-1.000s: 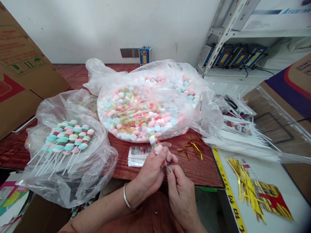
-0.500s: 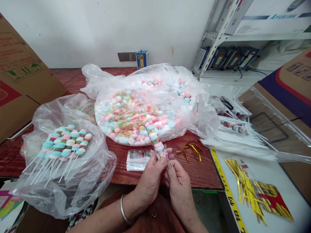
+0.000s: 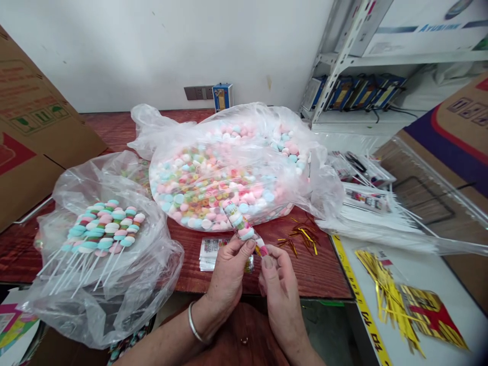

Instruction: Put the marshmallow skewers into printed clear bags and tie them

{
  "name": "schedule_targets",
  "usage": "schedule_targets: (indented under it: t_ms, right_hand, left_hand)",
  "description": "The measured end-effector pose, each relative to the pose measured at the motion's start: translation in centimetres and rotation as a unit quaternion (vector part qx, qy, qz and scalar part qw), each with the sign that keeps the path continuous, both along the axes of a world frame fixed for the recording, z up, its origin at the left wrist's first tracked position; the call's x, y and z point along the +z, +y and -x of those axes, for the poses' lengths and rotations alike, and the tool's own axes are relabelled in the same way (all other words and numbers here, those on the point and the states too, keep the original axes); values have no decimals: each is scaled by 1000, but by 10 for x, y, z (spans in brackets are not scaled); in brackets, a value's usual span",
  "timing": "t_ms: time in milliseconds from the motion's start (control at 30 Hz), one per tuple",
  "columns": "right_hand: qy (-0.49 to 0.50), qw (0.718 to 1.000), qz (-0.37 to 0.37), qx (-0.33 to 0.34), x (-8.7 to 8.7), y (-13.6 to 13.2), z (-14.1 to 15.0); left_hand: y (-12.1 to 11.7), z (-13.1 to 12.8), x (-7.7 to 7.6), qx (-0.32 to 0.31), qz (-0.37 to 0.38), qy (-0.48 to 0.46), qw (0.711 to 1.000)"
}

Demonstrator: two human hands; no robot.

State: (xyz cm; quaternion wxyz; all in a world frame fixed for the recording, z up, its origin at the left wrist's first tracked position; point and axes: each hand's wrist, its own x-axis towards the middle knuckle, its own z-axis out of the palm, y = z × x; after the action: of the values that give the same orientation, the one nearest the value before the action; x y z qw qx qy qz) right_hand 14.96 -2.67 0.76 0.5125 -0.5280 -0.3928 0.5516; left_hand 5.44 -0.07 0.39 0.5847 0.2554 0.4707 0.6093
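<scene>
A wrapped marshmallow skewer (image 3: pixel 239 222) in a printed clear bag points away from me, over the edge of the big candy bag. My left hand (image 3: pixel 230 267) is closed around the lower part of the skewer, just below the marshmallows. With thumb and fingers, my right hand (image 3: pixel 281 277) pinches the gathered bottom end of the wrapper; the stick there is hidden. Beside my left hand lies a stack of printed clear bags (image 3: pixel 208 254). Loose gold twist ties (image 3: pixel 305 238) are scattered on the table beyond my right hand.
A large clear bag of marshmallows and gummies (image 3: pixel 213 183) covers the middle. Bare marshmallow skewers (image 3: pixel 107 229) rest on crumpled plastic at left. White sticks (image 3: pixel 373 216) and more gold ties (image 3: pixel 389 295) lie at right. Cardboard boxes (image 3: pixel 34 112) flank both sides.
Both hands have shifted slightly, tilting the wrapped skewer further left. My left hand has slid up nearer the marshmallows, away from my right hand, baring more of the wrapper's lower end.
</scene>
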Motion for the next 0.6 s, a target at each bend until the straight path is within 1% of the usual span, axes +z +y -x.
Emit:
schedule_targets:
  t_ms: [33, 67, 100, 133, 167, 233, 300, 367, 433, 467, 500, 533, 567, 600]
  right_hand:
    - [10, 1000, 1, -9, 0, 1, 0]
    - [41, 999, 14, -9, -1, 2, 0]
    - [91, 995, 38, 1, -1, 4, 0]
    - [157, 985, 69, 20, -1, 5, 0]
    - [228, 967, 104, 48, 0, 5, -1]
    - [345, 915, 168, 122, 0, 5, -2]
    - [405, 871, 204, 188, 1, 3, -3]
    - [434, 841, 224, 232, 2, 0, -2]
    - [446, 828, 231, 248, 2, -3, 1]
    - [439, 832, 230, 249, 2, -4, 2]
    - [417, 848, 219, 244, 1, -4, 2]
    - [371, 877, 195, 236, 1, -3, 1]
    - [294, 916, 155, 223, -1, -3, -2]
    - [186, 956, 102, 203, -3, -2, -7]
  left_hand:
    - [0, 2, 0, -14, -8, 31, 999]
    - [0, 4, 1, -32, -17, 62, 997]
    - [1, 7, 2, -53, -28, 89, 994]
    - [1, 10, 3, -77, -39, 104, 991]
    - [1, 14, 5, -107, -46, 103, 988]
    - [2, 22, 8, -181, -42, 52, 981]
    - [2, 28, 8, -257, -15, -27, 966]
    - [1, 30, 7, -301, 9, -89, 949]
    - [0, 30, 6, -305, 19, -122, 944]
    - [-1, 29, 6, -296, 21, -126, 947]
    - [-1, 28, 7, -282, 25, -120, 952]
    - [-1, 29, 8, -265, 30, -103, 958]
    - [0, 30, 10, -242, 30, -73, 967]
    - [1, 32, 13, -212, 20, -29, 977]
